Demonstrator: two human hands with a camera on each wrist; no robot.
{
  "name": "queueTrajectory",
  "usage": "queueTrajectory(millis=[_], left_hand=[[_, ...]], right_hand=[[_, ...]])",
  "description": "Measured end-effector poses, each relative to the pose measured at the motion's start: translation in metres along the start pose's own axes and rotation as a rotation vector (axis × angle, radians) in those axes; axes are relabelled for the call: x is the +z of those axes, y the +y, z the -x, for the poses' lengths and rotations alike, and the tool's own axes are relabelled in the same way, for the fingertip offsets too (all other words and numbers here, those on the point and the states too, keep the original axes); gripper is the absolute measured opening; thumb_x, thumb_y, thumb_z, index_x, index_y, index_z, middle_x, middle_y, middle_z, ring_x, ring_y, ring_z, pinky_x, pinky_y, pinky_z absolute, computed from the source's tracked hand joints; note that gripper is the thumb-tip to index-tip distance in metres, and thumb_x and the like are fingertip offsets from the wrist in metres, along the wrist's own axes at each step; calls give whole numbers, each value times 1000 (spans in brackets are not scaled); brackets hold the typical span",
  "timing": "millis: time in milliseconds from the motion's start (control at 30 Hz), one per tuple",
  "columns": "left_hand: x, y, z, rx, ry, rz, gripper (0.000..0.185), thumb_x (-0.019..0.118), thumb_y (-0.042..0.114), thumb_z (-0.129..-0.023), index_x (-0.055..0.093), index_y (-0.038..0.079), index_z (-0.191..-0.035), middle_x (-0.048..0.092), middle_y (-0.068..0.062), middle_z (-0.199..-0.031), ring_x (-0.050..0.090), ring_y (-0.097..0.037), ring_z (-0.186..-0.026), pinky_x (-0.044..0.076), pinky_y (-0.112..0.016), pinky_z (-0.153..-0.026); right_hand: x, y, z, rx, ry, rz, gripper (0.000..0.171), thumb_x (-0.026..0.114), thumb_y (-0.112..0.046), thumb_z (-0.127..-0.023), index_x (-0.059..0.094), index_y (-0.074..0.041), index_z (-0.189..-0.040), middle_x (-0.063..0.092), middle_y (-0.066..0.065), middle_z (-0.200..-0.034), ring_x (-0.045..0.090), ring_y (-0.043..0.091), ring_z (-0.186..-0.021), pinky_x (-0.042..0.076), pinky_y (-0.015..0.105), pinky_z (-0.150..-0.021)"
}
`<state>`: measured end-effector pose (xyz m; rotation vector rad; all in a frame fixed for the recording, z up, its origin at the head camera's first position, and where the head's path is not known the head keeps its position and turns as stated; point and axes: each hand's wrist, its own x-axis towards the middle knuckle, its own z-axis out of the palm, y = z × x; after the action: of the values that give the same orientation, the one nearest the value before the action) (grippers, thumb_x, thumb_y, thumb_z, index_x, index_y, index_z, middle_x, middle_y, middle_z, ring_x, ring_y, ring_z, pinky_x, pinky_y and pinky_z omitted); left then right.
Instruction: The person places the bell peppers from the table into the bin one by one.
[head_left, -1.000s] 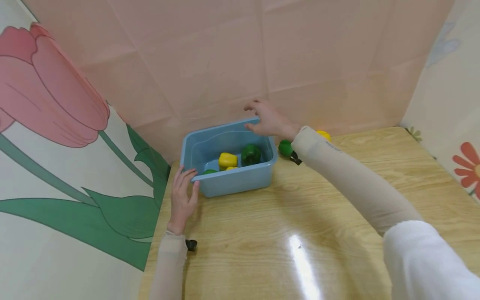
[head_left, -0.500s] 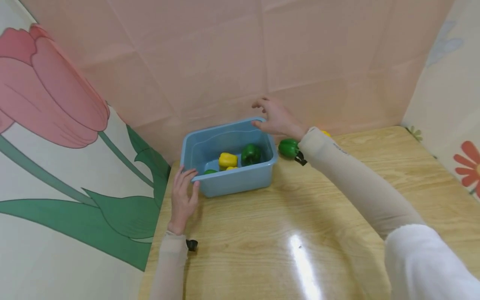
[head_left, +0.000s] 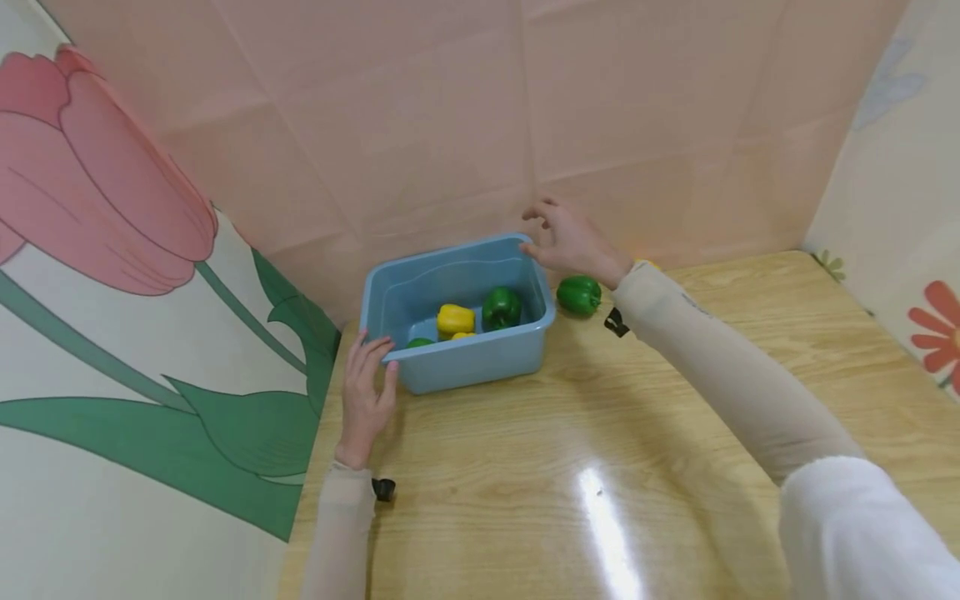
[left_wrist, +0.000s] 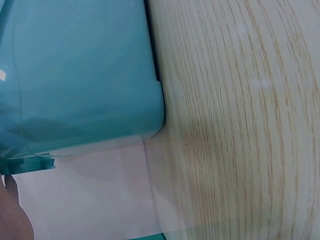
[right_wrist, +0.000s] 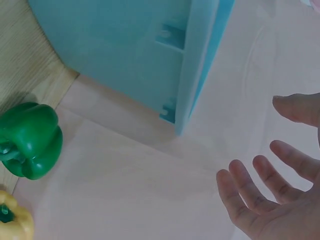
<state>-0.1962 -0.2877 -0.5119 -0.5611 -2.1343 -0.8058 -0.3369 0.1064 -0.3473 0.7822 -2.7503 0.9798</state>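
Observation:
A blue plastic bin (head_left: 472, 364) stands at the table's back left. In it lie a yellow pepper (head_left: 455, 318), a green pepper (head_left: 501, 307) and another green one (head_left: 420, 342), partly hidden by the rim. My left hand (head_left: 369, 375) rests flat against the bin's front left corner, fingers straight. My right hand (head_left: 558, 237) hovers open past the bin's back right corner and holds nothing; its spread fingers (right_wrist: 260, 192) show beside the bin's wall (right_wrist: 140, 50). A green pepper (head_left: 579, 294) lies on the table just right of the bin, also in the right wrist view (right_wrist: 30, 140) with a yellow pepper (right_wrist: 12, 222) beside it.
The wooden table (head_left: 600, 433) stretches toward me and to the right. A pink backdrop (head_left: 450, 125) rises close behind the bin, and flower-printed panels (head_left: 112, 292) close in both sides. The left wrist view shows the bin's side (left_wrist: 75, 75) and the tabletop (left_wrist: 240, 125).
My right hand has drifted right from over the bin's back rim to beyond its back right corner, which uncovers more of the green pepper on the table. The left hand has stayed put.

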Motion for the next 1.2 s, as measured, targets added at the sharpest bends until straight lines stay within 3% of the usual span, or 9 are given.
queueTrajectory(millis=[433,1200], left_hand=[[1,1,2,-2,-4,10,27,63,14,-106,72,3,-129,69,-18,-136,46,-54,-145,29,-54,-133],[3,2,0,9,5,22,26,64,10,-105,72,3,-128,69,-18,-135,47,-53,-145,29,-54,-132]], right_hand=[[5,16,8,-7,74,-3,49,76,-22,-98,62,0,-140,56,21,-143,60,43,-124,55,60,-102],[14,45,14,16,84,-6,50,76,-25,-97,64,2,-137,60,21,-141,62,46,-121,58,61,-99]])
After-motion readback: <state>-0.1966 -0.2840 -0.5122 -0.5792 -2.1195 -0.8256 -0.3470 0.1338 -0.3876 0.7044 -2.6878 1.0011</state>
